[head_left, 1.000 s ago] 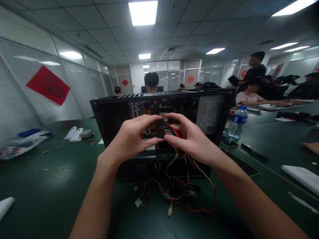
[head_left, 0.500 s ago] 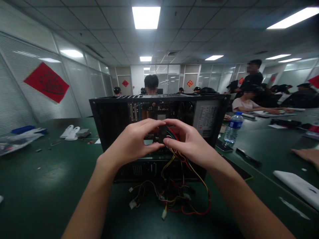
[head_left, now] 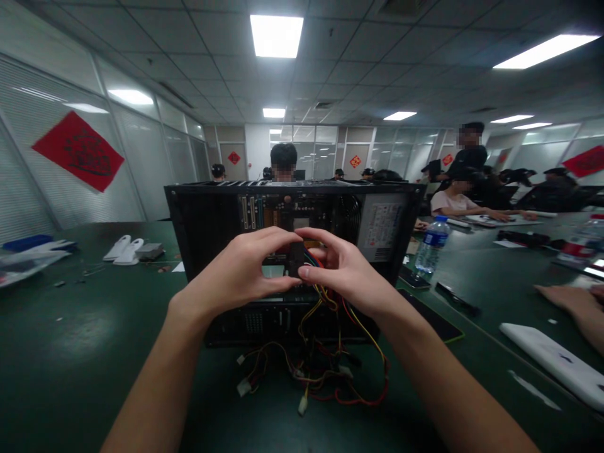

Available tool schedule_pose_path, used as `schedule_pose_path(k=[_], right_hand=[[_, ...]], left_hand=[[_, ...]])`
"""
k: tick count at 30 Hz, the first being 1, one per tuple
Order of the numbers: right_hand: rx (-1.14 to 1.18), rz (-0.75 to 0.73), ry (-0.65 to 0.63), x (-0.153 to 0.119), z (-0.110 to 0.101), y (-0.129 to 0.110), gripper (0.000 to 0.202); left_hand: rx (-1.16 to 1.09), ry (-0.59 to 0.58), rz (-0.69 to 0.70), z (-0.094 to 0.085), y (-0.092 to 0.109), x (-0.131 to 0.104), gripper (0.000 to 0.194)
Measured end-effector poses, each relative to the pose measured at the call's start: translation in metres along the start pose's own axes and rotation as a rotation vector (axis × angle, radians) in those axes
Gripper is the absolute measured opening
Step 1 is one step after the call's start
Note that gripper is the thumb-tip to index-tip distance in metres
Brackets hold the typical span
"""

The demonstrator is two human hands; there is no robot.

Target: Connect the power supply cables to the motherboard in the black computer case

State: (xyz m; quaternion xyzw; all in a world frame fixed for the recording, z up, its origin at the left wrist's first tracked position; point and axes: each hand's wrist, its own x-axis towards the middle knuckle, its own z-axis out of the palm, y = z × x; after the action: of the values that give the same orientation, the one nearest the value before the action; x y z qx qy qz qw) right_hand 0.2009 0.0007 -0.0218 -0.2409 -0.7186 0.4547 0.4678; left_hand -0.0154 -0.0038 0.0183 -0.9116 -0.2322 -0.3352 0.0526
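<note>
Right hand [head_left: 346, 261] covers part of the multicoloured wire bundle [head_left: 323, 292] – can't trace single strands into the black rectangular plastic connector [head_left: 296, 259]. Connector's top and bottom ends partly behind fingertips [head_left: 304, 272]; pin details too small to tell. Left hand [head_left: 250, 261] blocks some of the dark circuit board [head_left: 311, 206] inside the open black metal case [head_left: 177, 217]. Print on silver power supply [head_left: 399, 220] unreadable. Forearms [head_left: 155, 365] run off the bottom edge. Right edge cuts a rounded white slab [head_left: 557, 365] and red-labelled clear bottle [head_left: 581, 245]; left edge cuts a clear plastic bag [head_left: 28, 264] – contents blurred.
</note>
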Motion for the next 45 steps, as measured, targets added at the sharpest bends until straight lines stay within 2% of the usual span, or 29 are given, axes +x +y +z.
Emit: schedule_pose_path(k=[2, 4, 8, 11, 13, 16, 22, 25, 27, 31, 34, 36, 41, 45], right_hand=[[-0.008, -0.039, -0.022, 0.004, -0.003, 0.006, 0.062], [-0.089, -0.146, 0.025, 0.009, -0.008, 0.015, 0.047], [-0.522, -0.555, 0.203, 0.018, -0.022, 0.040, 0.035], [-0.828, -0.853, 0.235, 0.017, -0.030, 0.051, 0.033], [-0.968, -0.972, 0.234, 0.013, -0.033, 0.052, 0.029], [-1.089, -1.020, 0.188, 0.008, -0.033, 0.049, 0.024], [-1.044, -1.093, 0.112, 0.014, -0.030, 0.060, 0.025], [-1.050, -1.025, 0.113, 0.019, -0.033, 0.071, 0.024], [-1.068, -0.931, 0.112, 0.022, -0.036, 0.076, 0.024], [-1.247, -0.674, 0.153, 0.034, -0.039, 0.079, 0.026], [-1.466, -0.363, 0.050, 0.046, -0.039, 0.082, 0.023], [-1.559, -0.221, -0.060, 0.053, -0.037, 0.086, 0.021], [-1.619, -0.130, -0.243, 0.064, -0.035, 0.107, 0.018], [-1.584, -0.097, -0.216, 0.068, -0.035, 0.117, 0.016]], left_hand=[[0.002, 0.011, -0.001, -0.001, -0.001, 0.000, 0.046], [0.006, 0.018, -0.005, -0.002, -0.004, -0.001, 0.047], [-0.008, 0.000, -0.013, 0.000, -0.010, -0.001, 0.048], [-0.038, -0.005, -0.028, 0.004, -0.016, 0.000, 0.049], [-0.081, -0.015, -0.047, 0.006, -0.021, 0.000, 0.049], [-0.177, -0.054, -0.099, 0.010, -0.029, 0.000, 0.049], [-0.382, -0.177, -0.220, 0.028, -0.048, 0.000, 0.052], [-0.518, -0.228, -0.260, 0.041, -0.056, 0.001, 0.048], [-0.552, -0.212, -0.285, 0.049, -0.062, 0.001, 0.048], [-0.333, -0.143, -0.409, 0.057, -0.076, -0.003, 0.045], [-0.158, -0.280, -0.508, 0.061, -0.082, -0.006, 0.038], [-0.098, -0.377, -0.565, 0.066, -0.083, -0.006, 0.042], [-0.085, -0.494, -0.621, 0.090, -0.086, -0.004, 0.053], [-0.099, -0.465, -0.635, 0.109, -0.093, -0.003, 0.050]])
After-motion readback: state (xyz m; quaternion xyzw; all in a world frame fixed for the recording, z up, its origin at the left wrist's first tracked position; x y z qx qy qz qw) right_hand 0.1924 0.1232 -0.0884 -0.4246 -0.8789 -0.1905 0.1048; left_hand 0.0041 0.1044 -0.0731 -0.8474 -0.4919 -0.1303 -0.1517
